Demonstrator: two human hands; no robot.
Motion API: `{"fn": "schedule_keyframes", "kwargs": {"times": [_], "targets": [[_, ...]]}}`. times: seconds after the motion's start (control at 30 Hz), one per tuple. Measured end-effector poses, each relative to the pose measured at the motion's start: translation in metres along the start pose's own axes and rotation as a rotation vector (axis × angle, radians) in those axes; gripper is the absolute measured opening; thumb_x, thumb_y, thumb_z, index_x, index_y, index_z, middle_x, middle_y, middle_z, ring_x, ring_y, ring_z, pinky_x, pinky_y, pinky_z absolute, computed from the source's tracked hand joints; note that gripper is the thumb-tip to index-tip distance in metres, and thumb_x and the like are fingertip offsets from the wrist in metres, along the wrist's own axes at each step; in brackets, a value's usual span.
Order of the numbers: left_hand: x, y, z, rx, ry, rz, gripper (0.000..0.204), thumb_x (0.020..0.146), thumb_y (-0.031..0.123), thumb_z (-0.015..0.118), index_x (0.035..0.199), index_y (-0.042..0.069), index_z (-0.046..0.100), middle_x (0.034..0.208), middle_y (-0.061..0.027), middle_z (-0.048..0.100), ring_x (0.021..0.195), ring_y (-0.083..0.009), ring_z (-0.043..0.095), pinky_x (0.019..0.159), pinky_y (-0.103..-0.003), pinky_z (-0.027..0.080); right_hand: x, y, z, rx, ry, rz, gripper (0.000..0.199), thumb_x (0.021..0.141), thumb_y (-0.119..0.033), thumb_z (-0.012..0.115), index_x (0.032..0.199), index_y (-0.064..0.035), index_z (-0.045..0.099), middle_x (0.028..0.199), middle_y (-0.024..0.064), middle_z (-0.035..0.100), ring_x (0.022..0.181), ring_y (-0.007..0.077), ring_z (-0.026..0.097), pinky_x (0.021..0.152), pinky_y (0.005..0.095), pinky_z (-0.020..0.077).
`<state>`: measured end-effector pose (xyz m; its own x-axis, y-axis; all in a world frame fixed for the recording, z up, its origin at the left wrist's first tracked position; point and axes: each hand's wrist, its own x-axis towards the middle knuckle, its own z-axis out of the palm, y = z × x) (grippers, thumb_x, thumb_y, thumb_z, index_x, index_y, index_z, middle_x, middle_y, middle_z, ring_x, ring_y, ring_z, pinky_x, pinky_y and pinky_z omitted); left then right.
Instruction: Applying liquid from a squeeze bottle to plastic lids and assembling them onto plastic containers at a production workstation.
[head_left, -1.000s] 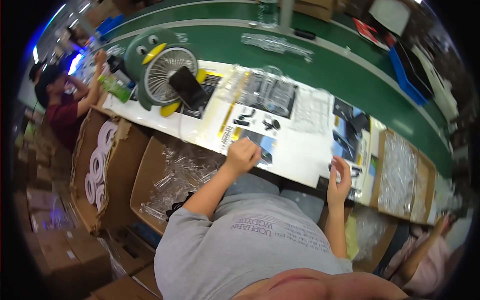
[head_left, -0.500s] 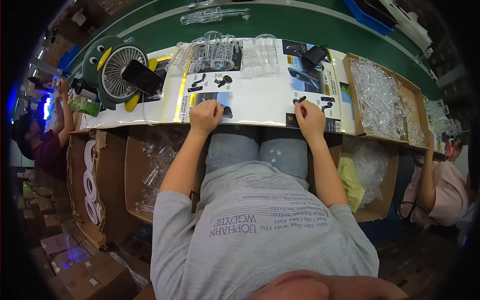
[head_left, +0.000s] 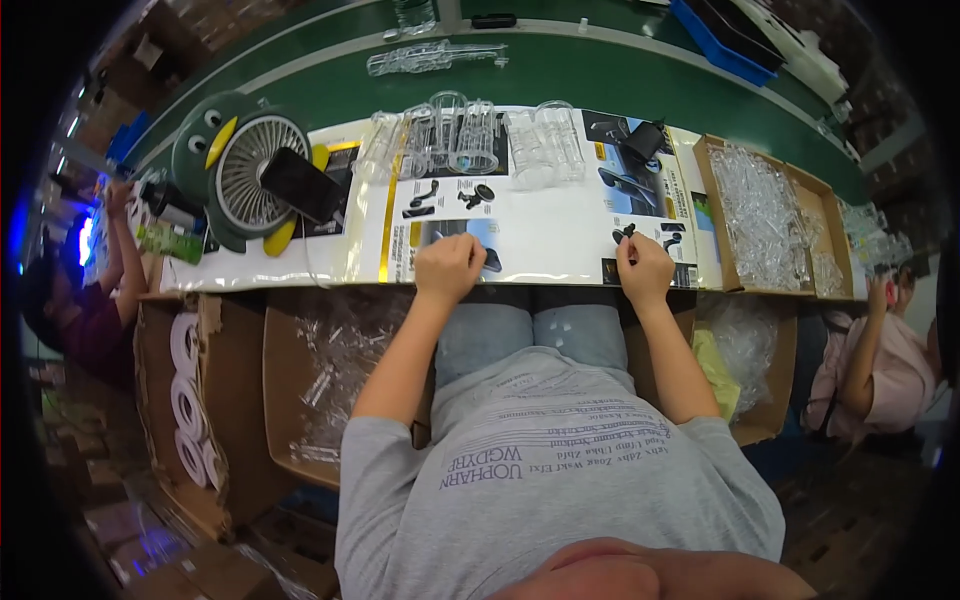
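My left hand is closed in a loose fist on a printed sheet at the table's front edge. Nothing sticks out of its curled fingers, but their inner side is hidden. To the right, my right hand is also closed on the sheet, beside small dark printed shapes. Whether anything is inside it is hidden. Beyond my hands, several clear plastic tubes lie in a group, with more clear tubes to their right. A black box-shaped piece lies at the sheet's far right.
A penguin-shaped fan stands left, with a dark phone against it. Cardboard trays of clear parts sit right. Below the edge are boxes holding white rolls and clear pieces. Other people sit at both sides.
The whole view has shifted, so the table appears lower and further right. Both my hands stay closed on the sheet in nearly the same places.
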<state>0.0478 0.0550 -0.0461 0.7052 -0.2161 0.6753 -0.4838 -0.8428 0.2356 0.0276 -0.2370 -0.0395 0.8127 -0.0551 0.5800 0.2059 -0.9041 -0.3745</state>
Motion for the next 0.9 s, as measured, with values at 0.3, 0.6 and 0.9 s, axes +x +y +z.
{"fn": "schedule_keyframes", "kwargs": {"times": [0.3, 0.6, 0.9], "targets": [[-0.001, -0.004, -0.002, -0.119, -0.144, 0.034, 0.019, 0.074, 0.014, 0.06, 0.06, 0.009, 0.048, 0.053, -0.007, 0.049, 0.045, -0.0234, 0.051, 0.041, -0.035, 0.039, 0.001, -0.003, 0.0, -0.082, 0.041, 0.066, 0.021, 0.073, -0.011, 0.058, 0.057, -0.0056, 0.047, 0.053, 0.008, 0.05, 0.049, 0.0252, 0.052, 0.045, 0.0345, 0.0399], [0.002, -0.006, -0.005, -0.099, -0.163, -0.02, 0.021, 0.075, 0.012, 0.058, 0.059, 0.008, 0.045, 0.053, -0.0069, 0.047, 0.048, -0.0245, 0.051, 0.043, -0.037, 0.039, 0.008, -0.01, -0.002, -0.01, -0.072, 0.082, 0.018, 0.072, -0.013, 0.06, 0.058, -0.0069, 0.05, 0.055, 0.007, 0.053, 0.052, 0.0237, 0.055, 0.047, 0.0338, 0.0419], [0.026, 0.003, -0.027, -0.314, -0.306, -0.122, 0.02, 0.08, 0.012, 0.056, 0.063, 0.004, 0.048, 0.053, -0.0101, 0.047, 0.045, -0.025, 0.047, 0.043, -0.035, 0.035, 0.107, 0.024, -0.025, -0.068, -0.114, -0.204, 0.006, 0.075, -0.015, 0.06, 0.076, -0.0103, 0.057, 0.066, 0.0067, 0.053, 0.063, 0.0253, 0.055, 0.053, 0.0346, 0.0425]]}}
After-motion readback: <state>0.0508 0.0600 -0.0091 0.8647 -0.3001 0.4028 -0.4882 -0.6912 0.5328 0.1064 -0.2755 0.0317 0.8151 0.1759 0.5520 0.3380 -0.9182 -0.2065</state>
